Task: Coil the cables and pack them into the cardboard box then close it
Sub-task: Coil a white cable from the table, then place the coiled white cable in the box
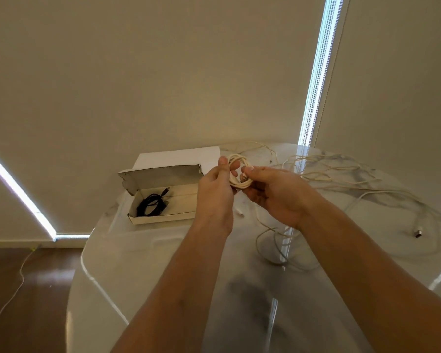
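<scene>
Holding black cable, open cardboard box, hands gripping white coil

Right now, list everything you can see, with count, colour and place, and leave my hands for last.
cardboard box: one, pale, open, on the table's left part.
black cable: one, coiled, inside the box.
white coil: one, held above the table between both hands.
loose white cables: a tangle, count unclear, spread over the table's right side.
table: one, glossy white marble look.
floor cable: one, white, on the brown floor at left.
left hand: grips the coil.
right hand: fingers pinch the coil.
</scene>
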`<state>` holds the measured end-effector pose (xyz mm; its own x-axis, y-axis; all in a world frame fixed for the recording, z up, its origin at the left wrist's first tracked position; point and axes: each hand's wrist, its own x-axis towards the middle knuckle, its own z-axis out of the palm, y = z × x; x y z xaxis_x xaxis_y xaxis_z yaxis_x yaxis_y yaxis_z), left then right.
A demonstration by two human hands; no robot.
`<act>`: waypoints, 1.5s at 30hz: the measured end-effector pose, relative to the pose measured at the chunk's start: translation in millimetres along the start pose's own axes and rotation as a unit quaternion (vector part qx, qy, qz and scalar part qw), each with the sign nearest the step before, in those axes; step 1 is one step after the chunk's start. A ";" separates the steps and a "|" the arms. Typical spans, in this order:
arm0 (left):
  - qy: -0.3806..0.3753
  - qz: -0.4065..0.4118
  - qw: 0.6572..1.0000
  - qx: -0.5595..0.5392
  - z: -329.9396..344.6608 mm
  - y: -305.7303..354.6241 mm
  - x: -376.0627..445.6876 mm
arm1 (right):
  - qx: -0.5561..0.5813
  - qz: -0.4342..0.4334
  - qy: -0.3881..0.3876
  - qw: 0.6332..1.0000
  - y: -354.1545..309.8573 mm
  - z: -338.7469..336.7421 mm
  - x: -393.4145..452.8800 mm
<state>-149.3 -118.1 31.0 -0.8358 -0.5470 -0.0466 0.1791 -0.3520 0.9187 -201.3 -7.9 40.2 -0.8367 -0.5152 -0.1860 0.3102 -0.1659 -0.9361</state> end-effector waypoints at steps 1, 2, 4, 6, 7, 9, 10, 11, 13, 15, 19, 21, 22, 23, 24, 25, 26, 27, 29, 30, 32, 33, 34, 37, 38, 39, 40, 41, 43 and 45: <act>0.006 -0.003 1.000 -0.008 -4.0 1.3 -0.3 | -0.011 0.003 -0.008 1.000 2.0 2.7 -0.9; 0.013 -0.005 1.000 -0.011 -8.2 3.2 -0.5 | -0.023 0.005 -0.015 1.000 3.8 5.1 -1.8; 0.024 -0.012 1.000 -0.016 -16.1 8.1 -1.4 | -0.044 0.014 -0.026 0.999 7.1 9.4 -2.9; 0.040 -0.020 0.999 -0.024 -24.9 10.7 -3.0 | -0.049 0.037 -0.036 0.997 10.1 15.8 -4.1; 0.049 -0.024 0.998 -0.025 -30.3 11.0 -3.4 | -0.044 0.048 -0.040 0.997 11.6 20.3 -4.3; 0.063 -0.024 0.997 -0.030 -42.4 11.5 -3.5 | -0.030 0.059 -0.048 0.997 14.5 30.9 -3.6; 0.070 -0.024 0.997 -0.037 -49.0 11.7 -2.7 | -0.026 0.058 -0.052 0.997 15.9 36.3 -2.5; 0.077 -0.022 0.996 -0.045 -55.6 12.5 -2.0 | -0.026 0.056 -0.057 0.996 17.1 41.4 -0.7; 0.101 -0.006 0.994 -0.045 -70.1 15.4 0.1 | -0.036 0.049 -0.061 0.996 19.5 51.9 3.9; 0.112 0.018 0.993 -0.013 -85.5 18.8 4.1 | -0.061 0.036 -0.052 0.996 22.0 62.1 9.5; 0.101 0.045 0.991 0.077 -114.6 25.2 15.1 | -0.129 0.000 -0.025 0.991 28.2 82.7 19.7; 0.101 0.054 0.986 0.119 -127.5 29.4 21.1 | -0.162 -0.007 -0.016 0.987 31.3 92.7 25.7; 0.100 0.057 0.983 0.140 -133.9 31.3 24.2 | -0.175 -0.009 -0.010 0.984 32.4 97.4 28.7; 0.098 0.058 0.980 0.164 -139.5 33.2 26.7 | -0.189 -0.012 -0.002 0.982 33.7 101.8 32.7; 0.098 0.061 0.974 0.196 -144.6 34.8 29.1 | -0.208 -0.015 0.007 0.978 34.4 105.9 35.6; 0.097 0.064 0.965 0.234 -149.9 35.3 32.4 | -0.232 -0.020 0.018 0.972 34.8 109.7 38.5; 0.094 0.070 0.954 0.278 -154.5 36.1 35.6 | -0.257 -0.026 0.028 0.966 35.6 112.7 42.0; 0.087 0.074 0.941 0.319 -158.2 36.9 38.4 | -0.286 -0.033 0.037 0.957 37.0 115.3 46.6; 0.066 0.078 0.916 0.387 -161.3 38.0 41.5 | -0.358 -0.056 0.053 0.930 39.8 120.1 54.7; 0.058 0.079 0.904 0.417 -161.4 38.0 43.0 | -0.399 -0.068 0.063 0.912 42.4 121.4 59.7; 0.053 0.077 0.879 0.467 -159.5 38.3 45.3 | -0.467 -0.088 0.084 0.876 47.2 125.2 66.4; 0.053 0.075 0.867 0.490 -158.6 37.6 46.9 | -0.499 -0.096 0.094 0.856 48.0 128.0 65.3; 0.053 0.074 0.857 0.507 -157.7 37.0 48.4 | -0.528 -0.106 0.106 0.836 46.9 131.2 59.9; 0.052 0.060 0.850 0.521 -156.5 32.5 53.4 | -0.570 -0.137 0.139 0.798 48.2 135.5 50.0; 0.055 0.056 0.848 0.524 -156.0 31.5 54.0 | -0.577 -0.142 0.142 0.792 49.6 135.7 48.9; 0.059 0.056 0.845 0.528 -155.8 30.6 55.0 | -0.579 -0.145 0.146 0.789 51.8 135.6 49.7; 0.063 0.055 0.841 0.535 -155.8 30.0 55.7 | -0.580 -0.147 0.152 0.787 52.6 135.4 49.2; 0.066 0.057 0.837 0.541 -155.9 29.4 56.8 | -0.581 -0.146 0.155 0.785 53.4 134.7 49.5; 0.068 0.056 0.834 0.544 -155.1 29.6 57.4 | -0.590 -0.141 0.150 0.781 54.5 133.2 49.7; 0.068 0.054 0.830 0.551 -154.5 29.9 58.3 | -0.584 -0.131 0.151 0.787 55.9 132.0 50.0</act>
<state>-112.5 -277.8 -4.8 -0.7665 -0.6367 0.0843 -0.3968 0.5726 0.7174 -166.2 -153.9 18.0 -0.9265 -0.3394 0.1623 -0.3699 0.7436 -0.5569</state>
